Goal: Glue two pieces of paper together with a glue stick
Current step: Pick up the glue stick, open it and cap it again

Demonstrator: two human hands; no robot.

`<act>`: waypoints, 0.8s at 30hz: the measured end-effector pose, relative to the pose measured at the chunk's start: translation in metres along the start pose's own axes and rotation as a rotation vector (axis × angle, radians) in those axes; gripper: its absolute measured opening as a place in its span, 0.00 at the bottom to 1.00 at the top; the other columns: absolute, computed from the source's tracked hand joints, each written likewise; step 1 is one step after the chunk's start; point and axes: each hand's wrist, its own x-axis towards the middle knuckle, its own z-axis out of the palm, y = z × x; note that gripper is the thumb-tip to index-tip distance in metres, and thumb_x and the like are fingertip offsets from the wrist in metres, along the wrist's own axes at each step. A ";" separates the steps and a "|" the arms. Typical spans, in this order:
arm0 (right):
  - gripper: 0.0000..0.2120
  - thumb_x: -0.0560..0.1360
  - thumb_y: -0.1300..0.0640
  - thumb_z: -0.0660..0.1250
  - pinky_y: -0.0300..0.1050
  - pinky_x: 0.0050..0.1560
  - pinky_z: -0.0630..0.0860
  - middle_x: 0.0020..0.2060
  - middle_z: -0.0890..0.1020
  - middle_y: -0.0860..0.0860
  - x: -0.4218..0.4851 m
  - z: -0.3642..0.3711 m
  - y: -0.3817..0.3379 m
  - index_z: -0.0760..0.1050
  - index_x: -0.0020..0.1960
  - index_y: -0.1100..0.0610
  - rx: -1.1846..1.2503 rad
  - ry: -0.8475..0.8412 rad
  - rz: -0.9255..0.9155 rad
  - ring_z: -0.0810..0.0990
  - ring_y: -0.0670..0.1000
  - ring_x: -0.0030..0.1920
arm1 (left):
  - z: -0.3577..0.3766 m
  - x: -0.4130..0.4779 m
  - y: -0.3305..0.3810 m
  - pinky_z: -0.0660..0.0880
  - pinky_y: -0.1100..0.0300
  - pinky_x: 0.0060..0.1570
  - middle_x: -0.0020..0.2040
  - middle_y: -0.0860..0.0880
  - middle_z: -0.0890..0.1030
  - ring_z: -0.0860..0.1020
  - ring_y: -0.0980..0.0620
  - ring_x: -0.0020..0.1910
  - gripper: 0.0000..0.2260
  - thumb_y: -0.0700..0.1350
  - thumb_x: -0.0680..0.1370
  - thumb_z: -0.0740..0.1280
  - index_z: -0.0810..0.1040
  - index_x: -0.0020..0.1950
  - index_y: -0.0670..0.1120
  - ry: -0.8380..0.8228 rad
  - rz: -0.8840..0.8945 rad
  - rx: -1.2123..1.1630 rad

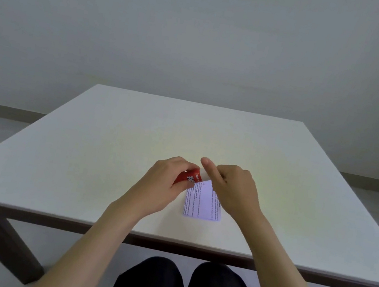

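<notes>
Above the printed paper (203, 202) lying on the table (81, 149), the left hand (165, 187) grips the red glue stick (189, 178) while the right hand (231, 188) closes on its cap end, apparently uncapping, so next comes a steady pull apart.

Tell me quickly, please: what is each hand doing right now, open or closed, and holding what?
Left hand: closed on the red glue stick.
Right hand: fingers closed at the stick's white end; whether it grips the cap cannot be told.
</notes>
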 end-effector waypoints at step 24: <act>0.18 0.78 0.54 0.63 0.32 0.29 0.71 0.23 0.77 0.47 -0.024 0.008 0.018 0.75 0.34 0.64 0.496 -0.130 0.096 0.74 0.46 0.24 | 0.002 0.064 -0.051 0.67 0.80 0.30 0.45 0.51 0.80 0.78 0.62 0.34 0.09 0.38 0.74 0.67 0.77 0.54 0.42 0.341 -0.360 -0.210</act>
